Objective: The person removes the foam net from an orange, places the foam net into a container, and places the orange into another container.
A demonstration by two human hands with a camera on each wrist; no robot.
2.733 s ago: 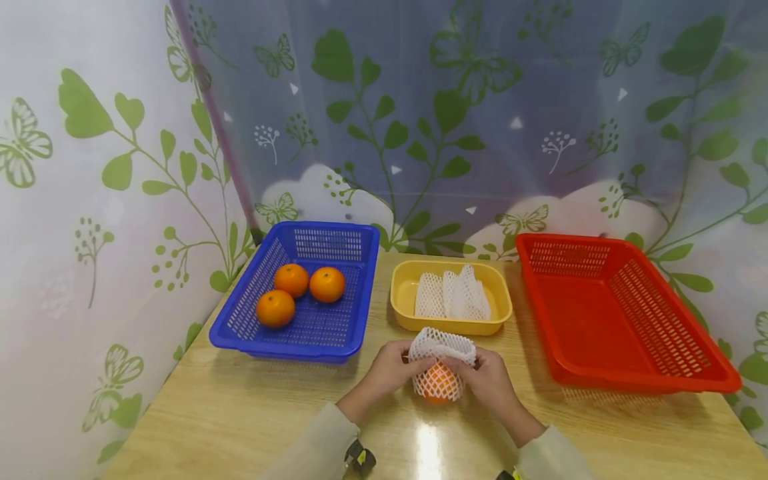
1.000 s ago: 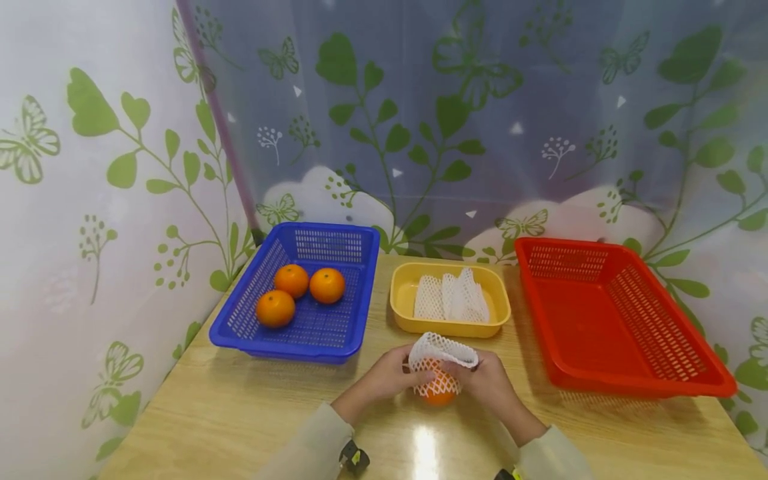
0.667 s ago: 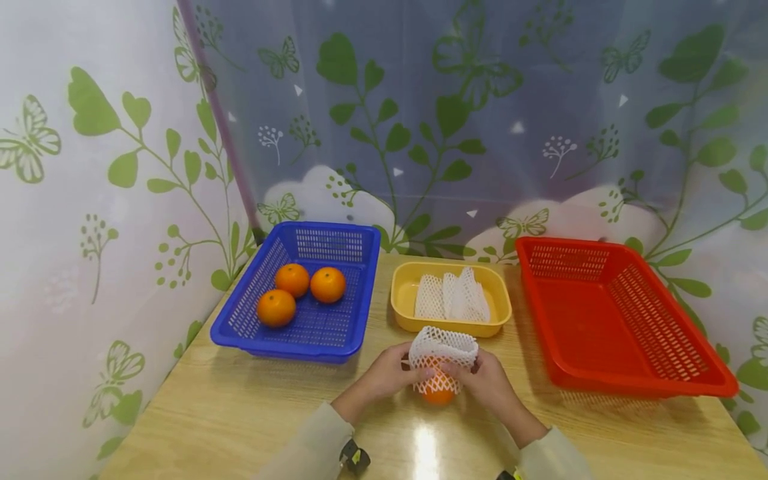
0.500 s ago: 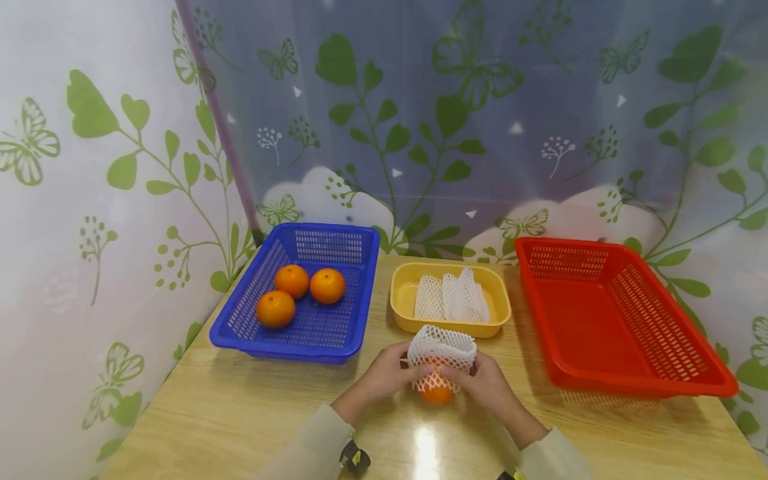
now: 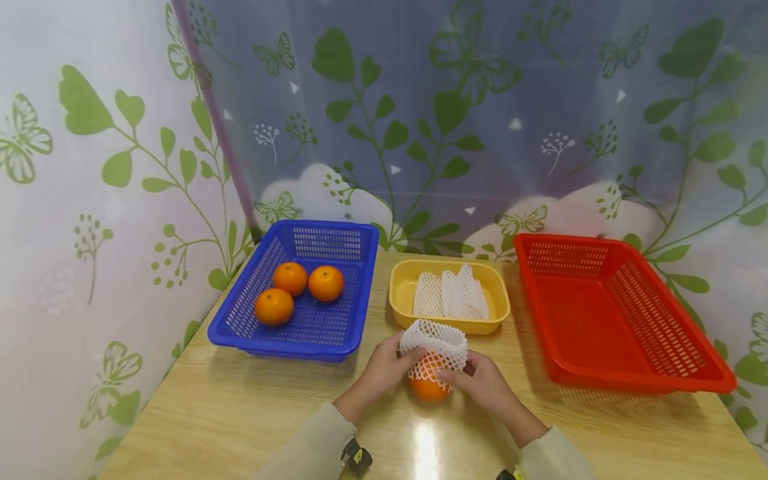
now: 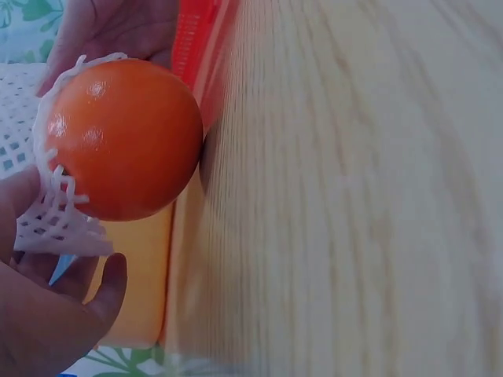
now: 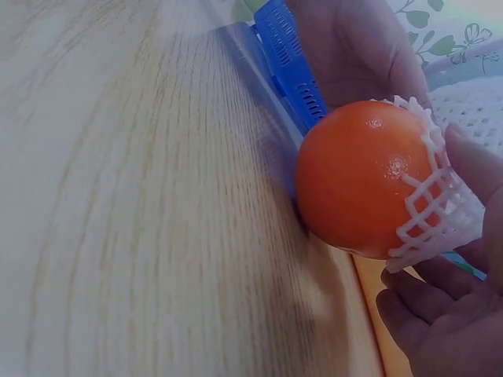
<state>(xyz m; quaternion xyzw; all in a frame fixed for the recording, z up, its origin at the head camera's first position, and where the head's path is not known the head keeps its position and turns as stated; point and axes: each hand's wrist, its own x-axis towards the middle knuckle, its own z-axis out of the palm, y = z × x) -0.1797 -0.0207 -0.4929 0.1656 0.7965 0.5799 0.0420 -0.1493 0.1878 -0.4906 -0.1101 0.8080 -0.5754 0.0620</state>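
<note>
An orange (image 5: 427, 389) sits on the table with a white foam net sleeve (image 5: 433, 339) over its upper, far part; its near, lower part is bare. My left hand (image 5: 383, 368) holds the sleeve from the left, thumb on the mesh. From the right, my right hand (image 5: 487, 388) pinches the sleeve near its lower edge. In the left wrist view the bare side of the orange (image 6: 130, 141) faces the camera, with net strands round its edge. The right wrist view shows the mesh (image 7: 432, 212) between my right thumb and fingers.
A blue basket (image 5: 288, 348) with three oranges stands at the left. Behind the hands is a yellow tray (image 5: 450, 325) with several folded white net sleeves (image 5: 453, 293). A red basket (image 5: 600, 320) stands at the right on the wooden table (image 5: 252, 413).
The sleeve and orange have shifted slightly left, together with the hands. More of the orange's lower part shows below the mesh than 2.7 seconds ago. My right thumb now lies lower on the net.
</note>
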